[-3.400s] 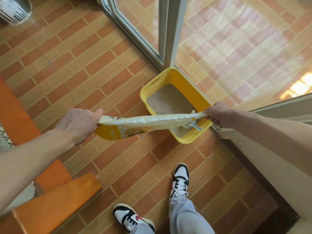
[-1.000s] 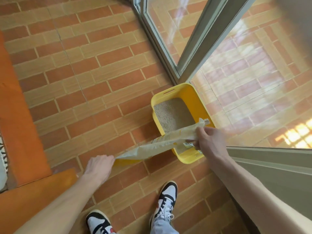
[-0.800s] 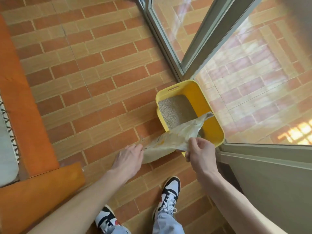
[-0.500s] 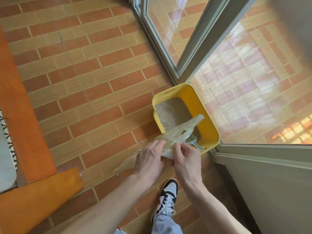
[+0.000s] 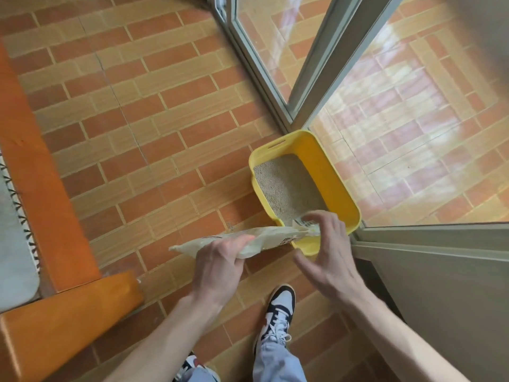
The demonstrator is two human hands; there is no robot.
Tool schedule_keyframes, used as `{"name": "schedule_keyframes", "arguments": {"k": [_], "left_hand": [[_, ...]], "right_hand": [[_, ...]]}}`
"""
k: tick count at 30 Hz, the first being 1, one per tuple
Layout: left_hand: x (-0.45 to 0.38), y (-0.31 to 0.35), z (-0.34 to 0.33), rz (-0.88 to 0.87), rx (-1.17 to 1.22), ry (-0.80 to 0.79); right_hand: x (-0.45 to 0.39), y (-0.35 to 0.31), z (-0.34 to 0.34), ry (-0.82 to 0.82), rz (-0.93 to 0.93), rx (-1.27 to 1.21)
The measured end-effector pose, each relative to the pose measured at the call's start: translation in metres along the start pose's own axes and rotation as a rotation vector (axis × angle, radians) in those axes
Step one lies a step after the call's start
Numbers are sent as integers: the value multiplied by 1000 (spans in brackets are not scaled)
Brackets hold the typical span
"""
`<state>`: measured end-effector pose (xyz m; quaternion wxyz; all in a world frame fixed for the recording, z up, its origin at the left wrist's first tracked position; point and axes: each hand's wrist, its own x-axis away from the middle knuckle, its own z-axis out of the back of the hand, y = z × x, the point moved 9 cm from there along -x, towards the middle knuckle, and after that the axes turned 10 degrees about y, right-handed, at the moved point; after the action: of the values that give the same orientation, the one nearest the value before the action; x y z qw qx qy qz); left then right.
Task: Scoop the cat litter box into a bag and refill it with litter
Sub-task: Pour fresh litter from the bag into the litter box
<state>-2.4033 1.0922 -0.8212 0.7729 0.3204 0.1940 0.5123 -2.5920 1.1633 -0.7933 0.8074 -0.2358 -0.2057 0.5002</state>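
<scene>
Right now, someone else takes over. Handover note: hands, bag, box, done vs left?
Left hand: grips the litter bag mid-length; bag flat, looks near empty.
Right hand: fingers spread, at the bag's end over the box's near corner; no firm grip visible.
Litter box: on the floor by the glass door, litter inside, scoop at its near end.
Done: box looks refilled.
Left: put the bag away; scooped-waste bag not in view.

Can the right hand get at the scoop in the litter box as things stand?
Probably yes: the right hand hovers open over the scoop in the litter box; only the bag's end lies beside it.
</scene>
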Motion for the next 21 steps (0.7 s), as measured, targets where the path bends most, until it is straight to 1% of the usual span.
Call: {"name": "schedule_keyframes", "arguments": {"k": [3, 5, 6, 10, 13, 15, 18, 21], "left_hand": [[12, -5, 11, -23, 29, -17], [20, -16, 18, 25, 64, -30], [25, -22, 23, 47, 81, -29], [45, -49, 40, 73, 135, -31], [67, -74, 51, 99, 146, -36], [78, -93, 62, 126, 160, -12], [97, -113, 82, 117, 185, -57], [120, -130, 106, 94, 100, -114]], "right_hand": [[-9, 11, -1, -85, 227, 309], [-15, 21, -11, -152, 323, 508], [-18, 24, -14, -167, 352, 547], [-28, 10, -27, -153, 509, 507], [-23, -20, -49, -235, 667, 459], [-13, -41, -59, -252, 746, 452], [7, -70, -67, -237, 801, 442], [34, -102, -72, -235, 850, 429]]}}
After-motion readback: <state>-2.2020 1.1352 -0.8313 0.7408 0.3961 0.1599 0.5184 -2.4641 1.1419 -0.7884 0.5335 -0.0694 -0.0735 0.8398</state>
